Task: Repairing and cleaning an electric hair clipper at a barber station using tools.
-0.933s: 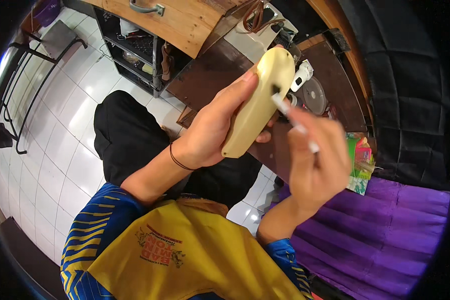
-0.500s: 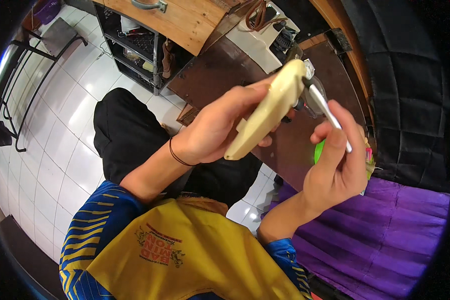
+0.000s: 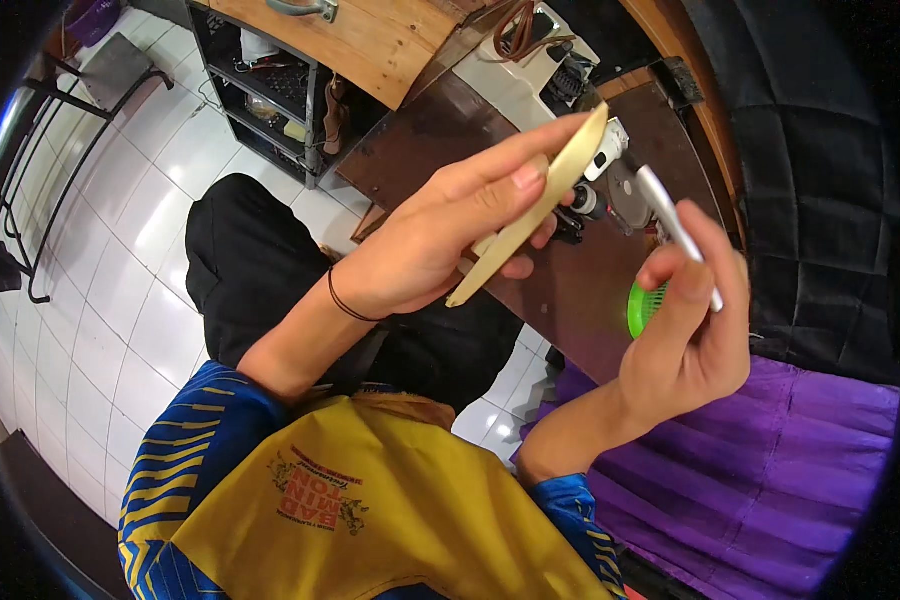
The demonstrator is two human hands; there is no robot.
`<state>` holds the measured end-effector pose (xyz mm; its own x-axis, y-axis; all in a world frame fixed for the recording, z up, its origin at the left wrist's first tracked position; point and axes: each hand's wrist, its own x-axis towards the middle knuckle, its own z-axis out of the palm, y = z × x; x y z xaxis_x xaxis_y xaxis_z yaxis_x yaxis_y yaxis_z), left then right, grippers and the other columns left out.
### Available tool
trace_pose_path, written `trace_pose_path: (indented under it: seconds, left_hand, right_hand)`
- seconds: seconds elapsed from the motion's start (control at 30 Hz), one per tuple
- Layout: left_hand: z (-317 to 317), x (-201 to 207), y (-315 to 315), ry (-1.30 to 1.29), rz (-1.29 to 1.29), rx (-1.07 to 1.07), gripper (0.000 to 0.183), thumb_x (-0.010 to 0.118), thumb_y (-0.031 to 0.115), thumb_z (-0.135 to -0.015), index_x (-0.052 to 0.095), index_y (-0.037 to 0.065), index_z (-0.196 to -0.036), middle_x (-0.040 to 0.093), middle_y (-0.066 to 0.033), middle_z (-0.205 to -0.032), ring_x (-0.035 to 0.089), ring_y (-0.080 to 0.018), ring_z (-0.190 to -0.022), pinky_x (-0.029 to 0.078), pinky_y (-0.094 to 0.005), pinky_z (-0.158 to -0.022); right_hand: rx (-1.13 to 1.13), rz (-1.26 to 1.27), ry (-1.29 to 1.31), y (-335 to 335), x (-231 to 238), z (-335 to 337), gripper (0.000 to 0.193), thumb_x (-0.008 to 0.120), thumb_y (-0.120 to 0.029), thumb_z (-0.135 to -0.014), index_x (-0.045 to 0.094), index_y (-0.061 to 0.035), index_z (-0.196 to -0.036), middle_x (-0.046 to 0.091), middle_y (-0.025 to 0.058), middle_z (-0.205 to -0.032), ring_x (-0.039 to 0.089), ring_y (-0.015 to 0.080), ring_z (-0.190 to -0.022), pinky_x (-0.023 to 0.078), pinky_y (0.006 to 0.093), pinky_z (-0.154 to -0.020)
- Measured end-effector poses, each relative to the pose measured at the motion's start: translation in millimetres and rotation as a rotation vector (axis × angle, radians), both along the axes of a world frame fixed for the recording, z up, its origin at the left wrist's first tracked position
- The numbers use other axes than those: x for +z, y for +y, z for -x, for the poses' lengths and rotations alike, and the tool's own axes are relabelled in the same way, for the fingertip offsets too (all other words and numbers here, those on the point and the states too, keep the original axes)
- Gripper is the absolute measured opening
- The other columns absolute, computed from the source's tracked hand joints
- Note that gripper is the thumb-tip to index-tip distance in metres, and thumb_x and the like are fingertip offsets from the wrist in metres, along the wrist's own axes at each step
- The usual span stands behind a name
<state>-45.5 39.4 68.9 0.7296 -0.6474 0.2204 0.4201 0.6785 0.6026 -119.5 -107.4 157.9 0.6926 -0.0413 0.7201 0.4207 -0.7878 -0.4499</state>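
My left hand (image 3: 420,235) is closed round a long, pale cream plastic shell (image 3: 542,215), thumb on its face and fingertips showing past its far side. The shell is tilted, its edge turned mostly toward me. My right hand (image 3: 685,330) pinches a slim white-handled brush (image 3: 670,215) between thumb and fingers. The brush's dark tip is blurred and points up and left, a short way apart from the shell's upper end. Below both hands, small black and white parts (image 3: 592,203) and a clear round dish (image 3: 632,200) lie on the brown tabletop (image 3: 570,310).
A bright green slotted basket (image 3: 645,308) stands beside my right wrist. At the back of the table is a white case (image 3: 505,85) with coiled brown cord. A black shelf unit (image 3: 270,110) stands left, and a purple cloth (image 3: 770,460) hangs at right.
My left hand has turned the shell so its narrow edge shows more. The brush has come away from the shell, as my right hand moved slightly right and down.
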Motion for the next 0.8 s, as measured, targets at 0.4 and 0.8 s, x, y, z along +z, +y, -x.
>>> trace_pose_path:
  seconds: [0.4, 0.8]
  left_hand:
    - [-7.6, -5.1, 7.4, -0.098, 0.01, 0.092, 0.051, 0.049, 0.037, -0.106, 0.042, 0.02, -0.154, 0.057, 0.0027, -0.099, 0.053, -0.0034, -0.085, 0.049, -0.0193, -0.073]
    - [-5.1, -4.3, -3.6, -0.06, -0.005, 0.098, 0.048, 0.046, 0.035, -0.108, 0.042, 0.021, -0.154, 0.059, 0.0048, -0.1, 0.051, -0.002, -0.083, 0.046, -0.018, -0.069]
  right_hand:
    - [0.447, 0.214, 0.325, 8.5, -10.5, 4.3, 0.033, 0.083, -0.006, -0.071, 0.074, -0.0003, -0.102, 0.064, 0.0089, -0.078, 0.064, 0.0217, -0.064, 0.05, 0.032, -0.054]
    - [0.32, 0.16, 0.221, 16.2, -21.9, 8.0, 0.027, 0.079, -0.01, -0.08, 0.073, -0.003, -0.106, 0.065, 0.009, -0.077, 0.064, 0.0221, -0.064, 0.05, 0.0323, -0.055]
